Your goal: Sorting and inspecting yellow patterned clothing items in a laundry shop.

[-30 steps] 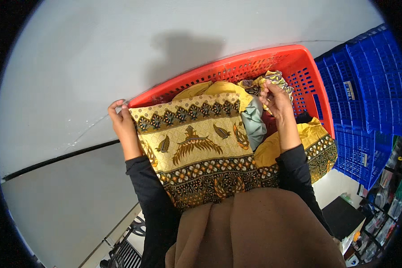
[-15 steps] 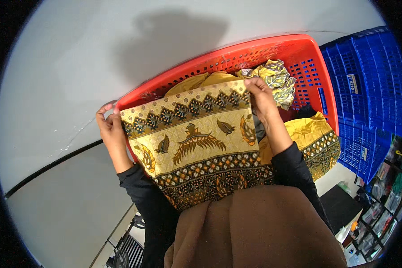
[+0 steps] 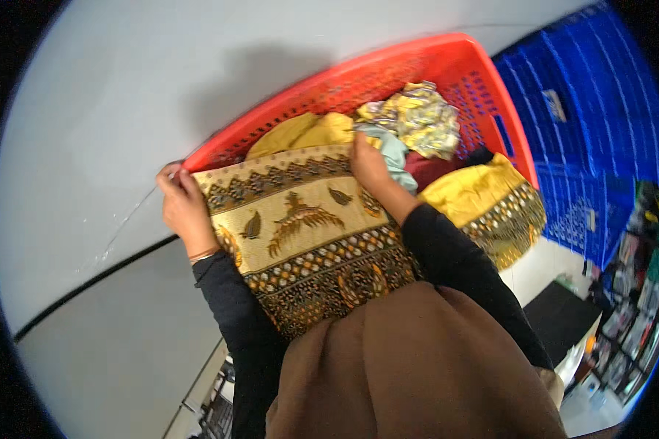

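Note:
A patterned batik cloth [image 3: 300, 212], cream and gold with dark flowered bands, is spread between my hands in front of me. My left hand [image 3: 185, 208] pinches its far left corner, beside the end of the red laundry basket [image 3: 410, 55]. At the far right corner, my right hand [image 3: 372, 167] grips the cloth's edge, its fingertips partly hidden. The cloth covers the near left part of the basket, and its lower end runs down against my brown garment. Behind it in the basket lie yellow cloth [image 3: 300, 133] and a crumpled yellow-and-grey leafy cloth [image 3: 421, 121].
More laundry, pale green cloth [image 3: 392, 150] and maroon cloth [image 3: 436, 172], lies in the basket. A yellow batik piece [image 3: 490, 205] hangs over its near right rim. Blue crates [image 3: 586, 110] stand at the right, above a rack of packages [image 3: 630, 314]. A pale wall [image 3: 110, 110] rises beyond.
My right hand has moved left, so the cloth spans less width and more of the basket's laundry shows. The basket and crates appear shifted up and left in view.

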{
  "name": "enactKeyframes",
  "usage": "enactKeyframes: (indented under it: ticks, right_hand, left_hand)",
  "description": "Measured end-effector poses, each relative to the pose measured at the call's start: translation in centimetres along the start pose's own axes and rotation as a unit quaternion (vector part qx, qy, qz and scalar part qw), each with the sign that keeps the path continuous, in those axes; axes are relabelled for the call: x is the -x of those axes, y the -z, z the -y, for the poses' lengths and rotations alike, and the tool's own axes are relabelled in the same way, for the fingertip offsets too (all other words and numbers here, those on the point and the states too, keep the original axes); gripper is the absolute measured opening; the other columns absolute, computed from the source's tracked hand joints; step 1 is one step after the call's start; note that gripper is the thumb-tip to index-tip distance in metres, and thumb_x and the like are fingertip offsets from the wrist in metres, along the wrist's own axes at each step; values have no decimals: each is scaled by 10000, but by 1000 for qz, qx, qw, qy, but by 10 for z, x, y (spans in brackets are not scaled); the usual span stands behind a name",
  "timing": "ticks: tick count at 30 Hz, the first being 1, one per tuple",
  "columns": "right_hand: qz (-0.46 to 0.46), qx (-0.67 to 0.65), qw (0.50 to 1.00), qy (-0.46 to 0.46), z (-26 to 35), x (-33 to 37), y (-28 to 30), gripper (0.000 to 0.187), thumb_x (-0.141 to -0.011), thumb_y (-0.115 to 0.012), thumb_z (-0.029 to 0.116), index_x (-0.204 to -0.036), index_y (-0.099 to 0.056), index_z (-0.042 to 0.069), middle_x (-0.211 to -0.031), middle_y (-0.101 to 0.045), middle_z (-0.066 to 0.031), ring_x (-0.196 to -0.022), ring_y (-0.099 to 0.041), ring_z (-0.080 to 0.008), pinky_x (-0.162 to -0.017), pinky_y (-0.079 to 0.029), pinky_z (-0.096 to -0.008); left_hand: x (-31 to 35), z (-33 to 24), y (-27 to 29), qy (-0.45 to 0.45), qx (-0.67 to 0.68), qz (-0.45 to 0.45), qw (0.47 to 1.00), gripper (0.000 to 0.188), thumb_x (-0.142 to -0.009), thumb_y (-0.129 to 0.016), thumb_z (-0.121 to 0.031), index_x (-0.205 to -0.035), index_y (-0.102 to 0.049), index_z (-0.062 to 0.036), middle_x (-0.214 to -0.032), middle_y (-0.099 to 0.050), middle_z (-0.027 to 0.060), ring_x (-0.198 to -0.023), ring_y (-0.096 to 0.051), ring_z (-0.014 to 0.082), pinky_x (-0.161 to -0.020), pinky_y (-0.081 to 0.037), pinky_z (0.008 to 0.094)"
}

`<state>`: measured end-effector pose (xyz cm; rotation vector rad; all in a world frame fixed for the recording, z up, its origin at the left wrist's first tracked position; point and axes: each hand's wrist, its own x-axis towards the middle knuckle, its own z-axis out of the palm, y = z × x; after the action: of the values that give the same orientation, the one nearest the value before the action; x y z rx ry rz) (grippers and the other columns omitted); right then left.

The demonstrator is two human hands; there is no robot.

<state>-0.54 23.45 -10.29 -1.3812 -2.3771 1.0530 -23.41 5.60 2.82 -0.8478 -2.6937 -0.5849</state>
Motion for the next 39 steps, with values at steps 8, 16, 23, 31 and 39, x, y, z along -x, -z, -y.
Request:
enactKeyframes:
  ticks: [8,16,23,31,39]
  right_hand:
    - [-57,177,982,4,-28,24,171,305,-847,-490,305,-1073,-535,105,-933,-624,-170,-867,-597,-336,-736,-461,-442]
    - [-24,556,824,108,-108,93,229,159,-727,-549,198,-865,-617,156,-921,-572,-10,-952,-496,-204,-871,-335,-356]
    - [-324,422,810,248,-78,134,278,154,-706,-547,142,-858,-569,139,-818,-505,-26,-837,-496,-195,-830,-348,-366]
    - [-455,274,788,312,-84,227,381,176,-657,-596,73,-816,-564,140,-854,-564,6,-810,-526,-181,-797,-353,-343]
    - [-381,224,809,388,-119,300,440,198,-639,-624,78,-824,-565,115,-849,-581,4,-784,-529,-201,-761,-369,-344]
  left_hand:
    - [-2,-6,12,-47,99,-53,993,107,-806,-612,-172,-884,-603,-100,-789,-568,45,-722,-568,197,-636,-449,323]
    - [32,-71,66,-171,309,-3,936,139,-841,-567,-132,-946,-612,-52,-875,-617,68,-785,-592,184,-698,-466,297]
    - [121,-164,67,-237,387,254,854,183,-863,-537,-167,-1011,-595,-77,-897,-637,111,-838,-621,211,-715,-477,297]
    - [210,-250,14,-414,286,310,806,424,-840,-566,-328,-1213,-470,-150,-1075,-572,74,-1056,-506,265,-929,-321,470]
    - [261,-313,21,-354,494,377,699,420,-803,-585,-201,-1210,-491,-156,-1064,-570,37,-1049,-503,207,-986,-268,353]
